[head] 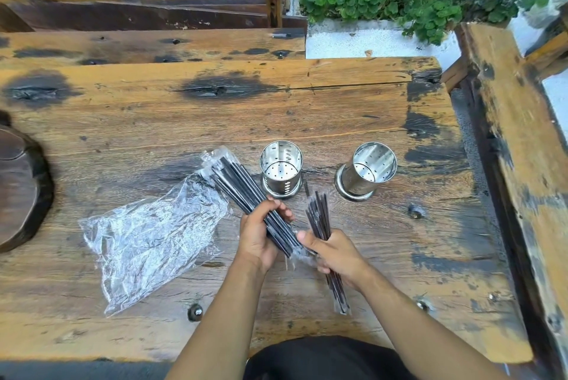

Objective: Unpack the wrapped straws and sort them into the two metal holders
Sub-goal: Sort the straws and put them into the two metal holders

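Right hand [336, 255] grips straw bundle [319, 216], long axis pointing between the two holders; right holder [367, 172] nearer. Left hand [261, 233] grips larger bundle [242, 186].

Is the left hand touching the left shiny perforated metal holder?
Apart. The head view shows bare wooden table between the left hand, gripping dark straws, and the left metal holder.

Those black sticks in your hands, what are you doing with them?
They are drinking straws. The left hand grips a bigger bundle of straws, and the right hand holds a smaller bunch. A clear plastic bag lies crumpled on the wooden table. Two shiny metal holders, one near the hands and one further right, stand empty, so no straws are sorted yet.
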